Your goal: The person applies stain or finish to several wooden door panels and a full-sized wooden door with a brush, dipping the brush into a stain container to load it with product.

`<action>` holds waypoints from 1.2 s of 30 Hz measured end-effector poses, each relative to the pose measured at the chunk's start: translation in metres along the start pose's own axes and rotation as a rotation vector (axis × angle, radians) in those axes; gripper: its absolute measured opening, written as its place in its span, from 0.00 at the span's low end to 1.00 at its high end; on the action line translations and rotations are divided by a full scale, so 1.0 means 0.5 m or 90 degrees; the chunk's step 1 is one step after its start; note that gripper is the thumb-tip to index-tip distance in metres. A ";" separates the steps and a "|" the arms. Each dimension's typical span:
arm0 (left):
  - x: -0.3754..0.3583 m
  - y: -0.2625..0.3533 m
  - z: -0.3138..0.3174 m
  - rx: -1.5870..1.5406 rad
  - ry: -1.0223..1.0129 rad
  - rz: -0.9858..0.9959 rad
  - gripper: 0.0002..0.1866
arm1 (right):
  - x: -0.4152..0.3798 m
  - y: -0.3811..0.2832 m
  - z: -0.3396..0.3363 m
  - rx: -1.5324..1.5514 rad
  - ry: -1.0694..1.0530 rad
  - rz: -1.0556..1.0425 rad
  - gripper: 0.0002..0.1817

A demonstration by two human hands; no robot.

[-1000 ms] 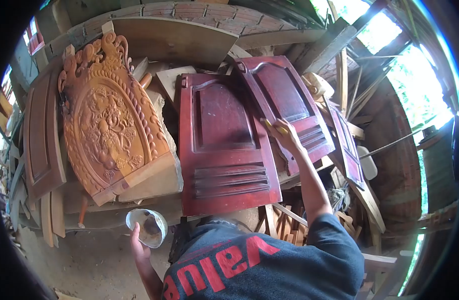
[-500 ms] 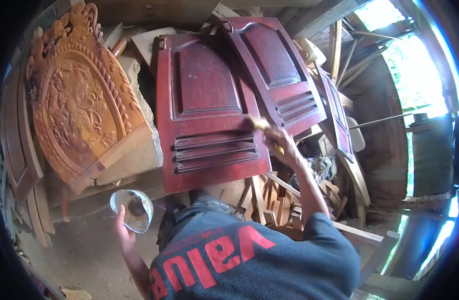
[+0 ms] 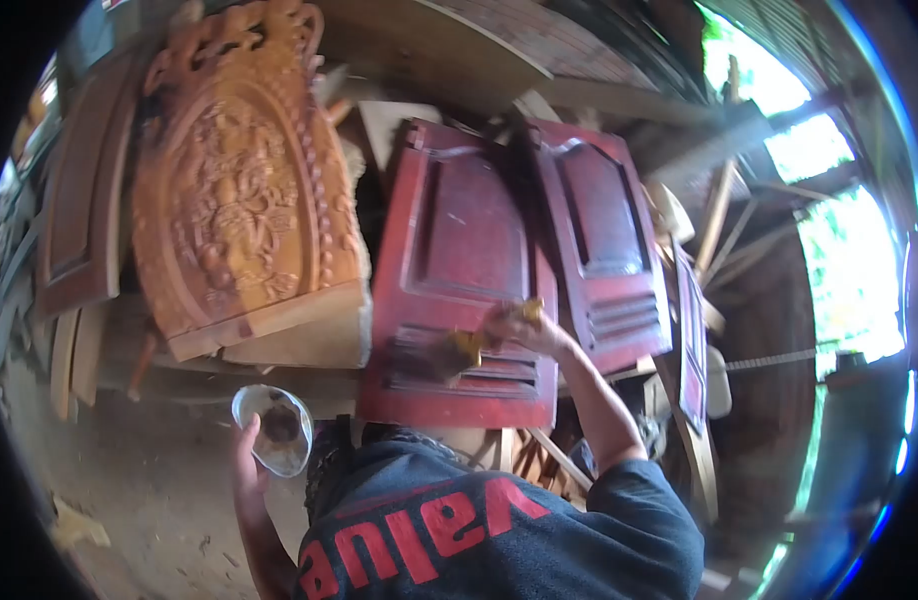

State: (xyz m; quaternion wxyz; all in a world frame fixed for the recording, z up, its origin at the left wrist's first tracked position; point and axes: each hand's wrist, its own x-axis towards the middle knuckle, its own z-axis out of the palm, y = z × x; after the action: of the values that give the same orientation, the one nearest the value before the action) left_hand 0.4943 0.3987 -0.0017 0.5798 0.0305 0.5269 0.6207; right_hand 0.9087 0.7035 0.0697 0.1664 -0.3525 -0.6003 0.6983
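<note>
In my right hand (image 3: 524,330) is a paintbrush (image 3: 466,350) with a yellow handle, blurred by motion. Its bristles are over the slats low on a dark red panelled cabinet door (image 3: 469,220); whether they touch cannot be made out. My left hand (image 3: 247,455) grips a pale, cut-down bowl (image 3: 279,425) by its rim, thumb on the near side. Some brown matter lies at the bottom of the bowl. A second dark red door (image 3: 604,205) leans just right of the first.
A carved orange wooden panel (image 3: 244,190) stands on the left, beside a brown panelled door (image 3: 84,190). Farther right a narrow red door (image 3: 690,340) leans near a white plastic container (image 3: 717,385). Wood offcuts lie below the doors.
My right hand has brought the brush left and down from the door's right edge onto its slats. The view has shifted, so the doors sit lower and farther right. My left hand still holds the bowl.
</note>
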 end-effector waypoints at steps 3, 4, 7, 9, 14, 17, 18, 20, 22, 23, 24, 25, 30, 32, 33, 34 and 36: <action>-0.075 -0.040 -0.053 0.009 0.127 0.038 0.25 | 0.239 -0.038 -0.095 -0.077 0.055 -0.043 0.11; -0.108 -0.051 -0.058 0.030 0.144 0.101 0.27 | 0.321 -0.045 -0.133 -0.094 0.085 -0.096 0.10; -0.195 -0.100 -0.088 -0.015 0.313 0.060 0.29 | 0.527 -0.056 -0.199 -0.350 0.356 -0.246 0.09; -0.238 -0.136 -0.106 -0.010 0.302 0.082 0.31 | 0.585 -0.087 -0.165 -0.496 0.393 -0.356 0.10; -0.278 -0.180 -0.100 -0.124 0.349 0.018 0.33 | 0.593 -0.008 -0.085 -0.734 0.252 -0.419 0.10; -0.263 -0.178 -0.105 -0.095 0.343 0.010 0.33 | 0.474 -0.037 -0.006 -0.697 0.164 -0.431 0.10; -0.252 -0.179 -0.115 -0.097 0.314 0.030 0.33 | 0.408 -0.060 0.040 -0.672 0.140 -0.410 0.08; -0.239 -0.160 -0.117 -0.086 0.275 0.052 0.31 | 0.326 -0.036 0.079 -0.686 0.072 -0.425 0.05; -0.234 -0.135 -0.111 -0.094 0.227 0.071 0.30 | 0.240 -0.030 0.148 -0.643 0.051 -0.427 0.05; -0.239 -0.134 -0.116 -0.098 0.189 0.095 0.29 | 0.199 -0.027 0.184 -0.620 0.040 -0.427 0.05; -0.233 -0.149 -0.144 -0.102 0.165 0.097 0.28 | 0.156 -0.036 0.226 -0.614 0.030 -0.419 0.05; -0.233 -0.157 -0.160 -0.104 0.155 0.095 0.28 | 0.117 -0.043 0.265 -0.609 0.021 -0.413 0.05; -0.232 -0.183 -0.214 -0.110 0.096 0.076 0.26 | -0.030 -0.028 0.402 -0.593 -0.082 -0.404 0.08; -0.244 -0.173 -0.213 -0.121 0.082 0.080 0.26 | -0.072 -0.033 0.442 -0.584 -0.140 -0.405 0.09; -0.251 -0.171 -0.214 -0.129 0.079 0.083 0.27 | -0.086 -0.038 0.457 -0.591 -0.174 -0.394 0.09; -0.256 -0.175 -0.221 -0.132 0.076 0.087 0.27 | -0.077 -0.037 0.458 -0.539 -0.174 -0.481 0.10; -0.264 -0.186 -0.240 -0.167 0.067 0.085 0.28 | -0.067 -0.070 0.442 -0.316 -0.169 -0.289 0.11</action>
State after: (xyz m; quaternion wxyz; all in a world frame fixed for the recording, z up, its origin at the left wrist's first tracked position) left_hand 0.5233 0.2041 -0.0434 0.5076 -0.0434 0.4676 0.7224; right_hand 0.7725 0.5301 0.1198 0.1471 -0.1464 -0.8308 0.5164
